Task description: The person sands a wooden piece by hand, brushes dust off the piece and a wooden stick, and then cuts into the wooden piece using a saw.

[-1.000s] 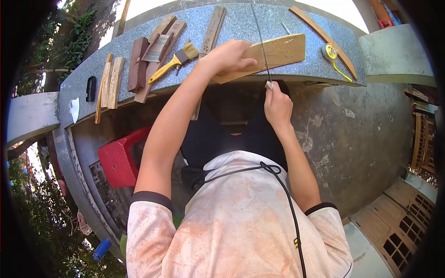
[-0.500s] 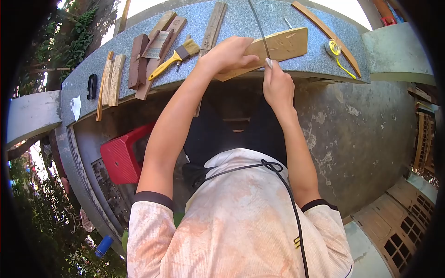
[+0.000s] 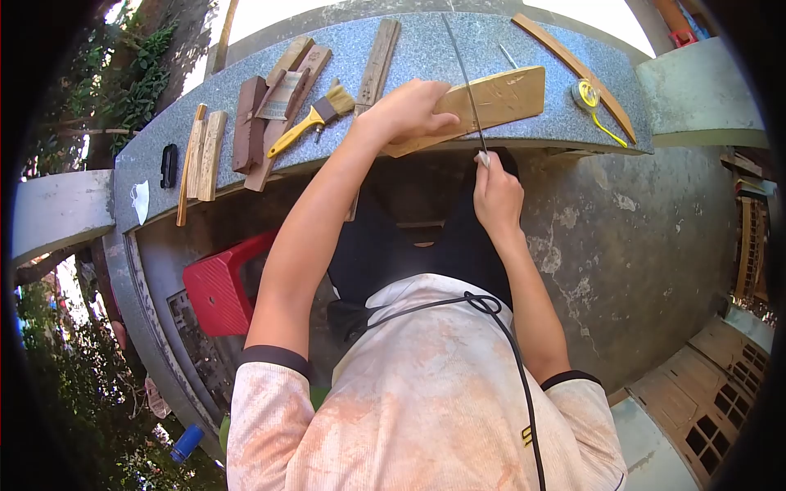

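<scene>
A wooden board [image 3: 503, 96] lies slanted across the front edge of the stone bench. My left hand [image 3: 413, 110] grips its left part from above, thumb stretched along the surface. In my right hand [image 3: 498, 195], closed fingers hold a saw [image 3: 459, 59] by its pale handle, most of which the hand hides. The saw's long, thin, dark blade shows nearly edge-on and crosses the board just right of my left thumb. Whether its teeth sit in a cut cannot be made out.
On the bench [image 3: 442, 61] lie a paintbrush [image 3: 315, 121], a wooden hand plane [image 3: 274, 102], several wood strips [image 3: 211, 155], a yellow tape measure [image 3: 585, 96], a long wood strip [image 3: 577, 69] and a white mask [image 3: 140, 201]. A red stool [image 3: 217, 295] stands below, left of my legs.
My right hand has drawn the saw back toward my body, away from the board's edge. My left hand stays on the board. The whole view has shifted slightly downward.
</scene>
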